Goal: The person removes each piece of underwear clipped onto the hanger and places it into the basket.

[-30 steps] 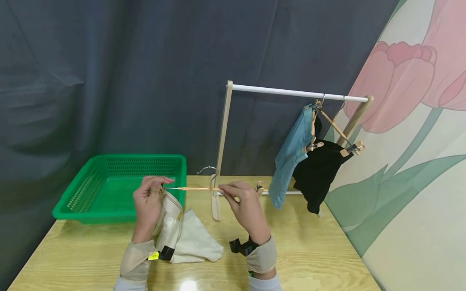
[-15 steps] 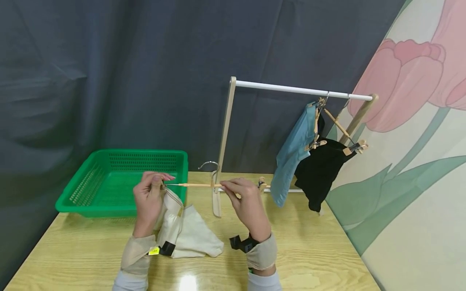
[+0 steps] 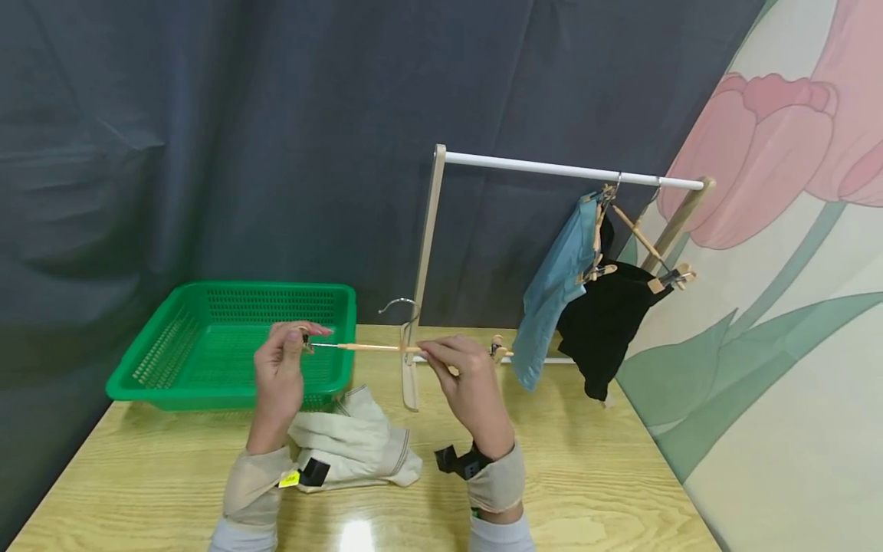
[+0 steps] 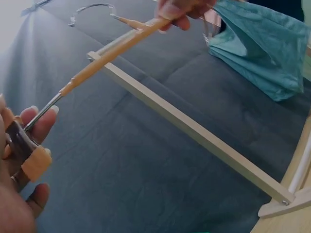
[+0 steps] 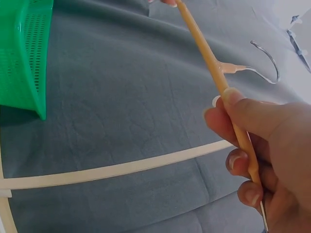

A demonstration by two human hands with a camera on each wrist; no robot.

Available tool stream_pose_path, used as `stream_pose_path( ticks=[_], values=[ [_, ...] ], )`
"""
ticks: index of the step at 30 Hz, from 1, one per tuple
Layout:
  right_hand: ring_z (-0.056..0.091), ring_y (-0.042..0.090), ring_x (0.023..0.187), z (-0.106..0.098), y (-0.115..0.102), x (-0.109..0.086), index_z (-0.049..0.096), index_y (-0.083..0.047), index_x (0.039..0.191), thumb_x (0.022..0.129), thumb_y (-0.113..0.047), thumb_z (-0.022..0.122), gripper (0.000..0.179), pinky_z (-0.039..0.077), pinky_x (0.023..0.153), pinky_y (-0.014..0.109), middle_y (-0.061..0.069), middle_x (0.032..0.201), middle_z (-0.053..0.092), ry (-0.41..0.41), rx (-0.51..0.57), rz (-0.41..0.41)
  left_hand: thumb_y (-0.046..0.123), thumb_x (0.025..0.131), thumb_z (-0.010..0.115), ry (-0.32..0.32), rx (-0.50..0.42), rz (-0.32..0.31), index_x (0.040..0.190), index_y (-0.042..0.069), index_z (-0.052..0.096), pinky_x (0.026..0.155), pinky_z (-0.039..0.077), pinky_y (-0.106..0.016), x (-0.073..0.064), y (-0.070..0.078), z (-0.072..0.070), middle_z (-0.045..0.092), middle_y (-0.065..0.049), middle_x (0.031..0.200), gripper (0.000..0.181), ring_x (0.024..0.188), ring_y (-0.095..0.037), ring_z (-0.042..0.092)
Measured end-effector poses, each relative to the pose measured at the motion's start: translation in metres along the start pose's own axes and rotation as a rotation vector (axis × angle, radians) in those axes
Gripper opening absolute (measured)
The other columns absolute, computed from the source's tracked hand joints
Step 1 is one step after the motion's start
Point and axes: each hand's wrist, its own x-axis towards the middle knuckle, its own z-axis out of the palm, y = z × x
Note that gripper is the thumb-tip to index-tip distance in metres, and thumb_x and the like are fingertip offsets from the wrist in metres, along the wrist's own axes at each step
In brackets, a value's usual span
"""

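Note:
Between both hands a wooden clip hanger (image 3: pixel 372 347) with a metal hook is held level above the table. My right hand (image 3: pixel 465 383) grips its bar just right of the hook, thumb and fingers wrapped around the wood in the right wrist view. At the left end, my left hand (image 3: pixel 279 368) pinches the hanger's clip (image 4: pixel 30 153), whose wooden and dark metal parts show in the left wrist view. A cream cloth garment (image 3: pixel 359 445) with a stitched hem lies crumpled on the table below, apart from the hanger. Another clip (image 3: pixel 497 349) sits at the hanger's right end.
A green plastic basket (image 3: pixel 234 395) stands at the back left, behind my left hand. On the right, a rack with a white rail (image 3: pixel 538 165) bears blue trousers (image 3: pixel 555 295) and a black garment (image 3: pixel 603 330) on clip hangers. A painted wall rises at the far right.
The cream garment, which hung from the clip at my left hand, has dropped onto the table in a heap. Both hands keep their hold on the hanger with little movement.

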Motion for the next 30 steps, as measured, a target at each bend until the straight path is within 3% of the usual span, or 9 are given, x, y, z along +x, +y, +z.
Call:
stream_pose_path(
  ticks=[4,9,12,16,19,23,26,30],
  values=[
    [0.07,0.018,0.079,-0.002,0.001,0.001,0.082,-0.008,0.104,0.091,-0.009,0.075,0.014,0.056,0.068,0.03,0.004,0.092,0.077,-0.006,-0.044,0.013,0.003,0.109,0.038,-0.058,0.036,-0.058,0.11,-0.006,0.07,0.08,0.046,-0.022,0.0,-0.006,0.001,0.072,-0.003,0.108,0.033,0.099,-0.011,0.053],
    [0.069,0.018,0.081,-0.003,0.0,0.0,0.082,-0.01,0.105,0.092,-0.011,0.075,0.015,0.055,0.068,0.03,0.002,0.093,0.077,-0.043,-0.096,0.059,0.009,0.111,0.034,-0.075,0.055,-0.179,0.114,-0.009,0.067,0.083,0.047,-0.021,-0.001,-0.01,0.002,0.072,0.0,0.111,0.037,0.103,-0.009,0.059],
    [0.069,0.017,0.082,-0.004,-0.002,-0.003,0.082,-0.012,0.105,0.091,-0.013,0.076,0.015,0.055,0.068,0.03,0.0,0.094,0.077,-0.072,-0.143,0.079,0.013,0.112,0.032,-0.081,0.077,-0.268,0.114,-0.011,0.066,0.085,0.045,-0.02,-0.004,-0.012,0.004,0.071,-0.013,0.112,0.041,0.103,-0.01,0.059],
    [0.07,0.016,0.08,-0.009,-0.002,-0.009,0.082,-0.015,0.105,0.09,-0.014,0.077,0.016,0.056,0.065,0.029,-0.001,0.094,0.076,-0.107,-0.192,0.102,0.019,0.113,0.031,-0.145,0.106,-0.37,0.117,-0.009,0.066,0.084,0.047,-0.018,-0.006,-0.015,0.008,0.067,-0.025,0.118,0.045,0.106,-0.007,0.058],
    [0.071,0.015,0.077,-0.016,-0.001,-0.014,0.082,-0.014,0.106,0.089,-0.013,0.078,0.017,0.056,0.062,0.028,-0.001,0.094,0.076,-0.11,-0.223,0.101,0.023,0.114,0.028,-0.196,0.094,-0.38,0.119,-0.007,0.065,0.08,0.049,-0.02,-0.001,-0.017,0.015,0.066,-0.025,0.12,0.048,0.107,-0.007,0.059],
    [0.071,0.017,0.072,-0.03,0.003,-0.02,0.082,-0.014,0.105,0.089,-0.012,0.078,0.017,0.056,0.058,0.029,0.001,0.093,0.076,-0.082,-0.289,0.068,0.03,0.114,0.017,-0.221,0.056,-0.351,0.123,-0.007,0.064,0.085,0.045,-0.028,0.005,-0.024,0.03,0.067,-0.027,0.12,0.06,0.106,-0.007,0.059],
    [0.071,0.018,0.071,-0.043,0.005,-0.025,0.083,-0.013,0.102,0.088,-0.011,0.079,0.015,0.056,0.058,0.031,0.003,0.092,0.076,-0.039,-0.337,0.062,0.036,0.113,0.009,-0.236,0.017,-0.366,0.129,-0.007,0.061,0.09,0.044,-0.033,0.007,-0.032,0.043,0.065,-0.029,0.125,0.07,0.109,-0.006,0.057],
    [0.071,0.021,0.072,-0.059,0.007,-0.033,0.083,-0.011,0.1,0.085,-0.007,0.081,0.015,0.055,0.054,0.034,0.004,0.088,0.076,0.037,-0.412,0.101,0.033,0.113,0.011,-0.282,-0.024,-0.409,0.135,-0.01,0.056,0.097,0.047,-0.045,0.006,-0.045,0.063,0.059,-0.03,0.133,0.066,0.119,-0.023,0.058]
  ],
)
